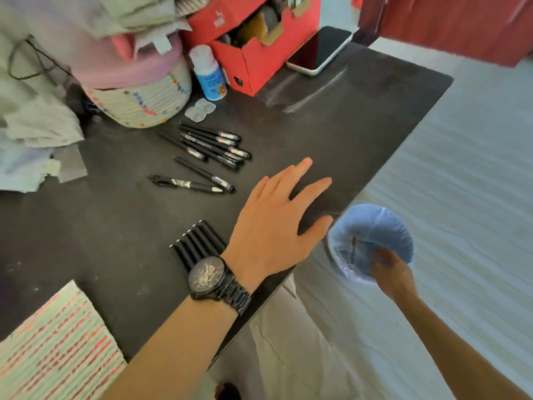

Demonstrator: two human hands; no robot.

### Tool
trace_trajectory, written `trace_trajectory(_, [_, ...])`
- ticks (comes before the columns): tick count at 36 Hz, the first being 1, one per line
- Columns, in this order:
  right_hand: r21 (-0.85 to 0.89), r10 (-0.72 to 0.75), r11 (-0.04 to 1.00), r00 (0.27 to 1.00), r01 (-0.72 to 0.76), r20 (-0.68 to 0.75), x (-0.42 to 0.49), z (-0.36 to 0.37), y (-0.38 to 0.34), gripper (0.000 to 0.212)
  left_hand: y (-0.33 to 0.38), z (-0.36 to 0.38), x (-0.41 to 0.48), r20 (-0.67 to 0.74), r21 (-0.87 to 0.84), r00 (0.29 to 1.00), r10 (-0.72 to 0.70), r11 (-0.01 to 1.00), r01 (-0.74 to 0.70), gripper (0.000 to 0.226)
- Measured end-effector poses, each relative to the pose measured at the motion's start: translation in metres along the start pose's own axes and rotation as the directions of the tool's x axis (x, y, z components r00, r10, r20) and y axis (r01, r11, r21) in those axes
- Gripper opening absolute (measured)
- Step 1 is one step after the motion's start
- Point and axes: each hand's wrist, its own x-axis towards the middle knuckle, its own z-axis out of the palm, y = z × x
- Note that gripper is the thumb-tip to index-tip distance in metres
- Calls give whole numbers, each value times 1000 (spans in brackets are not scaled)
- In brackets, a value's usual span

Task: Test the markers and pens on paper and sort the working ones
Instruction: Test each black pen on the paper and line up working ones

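1. The dark table runs from the lower left of the frame to the upper right.
2. A sheet of paper covered in rows of red strokes lies at the lower left corner.
3. A red box and a woven basket stand at the top centre and upper left.
4. A bin with a blue liner stands on the floor at right centre, just beside the table edge. A thin stick-like item lies inside.
5. The left hand, at frame centre, is flat with fingers spread over the table; it holds nothing.
6. The right hand hangs over the bin. It is blurred, so its grip cannot be told.
7. The loose pens lie above centre, in front of the basket.
8. A tidy row of black pens lies side by side, touching, partly under the left wrist.
9. A wristwatch is on the left wrist.
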Motion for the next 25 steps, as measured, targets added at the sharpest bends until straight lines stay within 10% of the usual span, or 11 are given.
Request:
trace_trajectory(7, [299,-146,933,971,199,-189,-76,-53,-65,12,-20,-54,-92,-257,-84,944,-207,978,191,51])
trace_trajectory(13, [409,-407,781,881,472,-240,-130,-68,-155,17,-46,-66,-206,-380,-187,752,-539,841,508,42])
trace_trajectory(25, [119,-831,546,518,830,203,-156,-6,-318,13,-50,-20,-333,-425,-163,471,-773,577,800,54])
